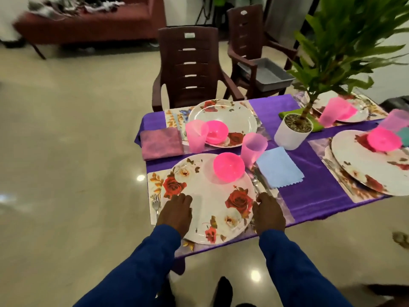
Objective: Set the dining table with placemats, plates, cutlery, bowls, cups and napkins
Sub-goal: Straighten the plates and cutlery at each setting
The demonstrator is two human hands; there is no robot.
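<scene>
The nearest rose-patterned plate point(208, 200) is flanked by both hands at its near rim. The left hand point(174, 212) is laid on the plate's left edge, its fingers point(180, 199) curled down onto the rim; whether the rim is pinched from beneath cannot be told. The right hand point(269, 214) is set at the right edge, knuckles up and fingers point(264, 198) bent close together, touching the rim and covering the handles of the cutlery point(257, 180) just beside the plate. A fork point(156, 204) is seen on the floral placemat point(155, 180) left of the plate. A pink bowl point(229, 166) is placed on the plate's far side, with a pink cup point(253, 147) and a light blue napkin point(280, 167) nearby on the purple tablecloth point(309, 191). Three further settings are laid around a potted plant point(293, 134).
</scene>
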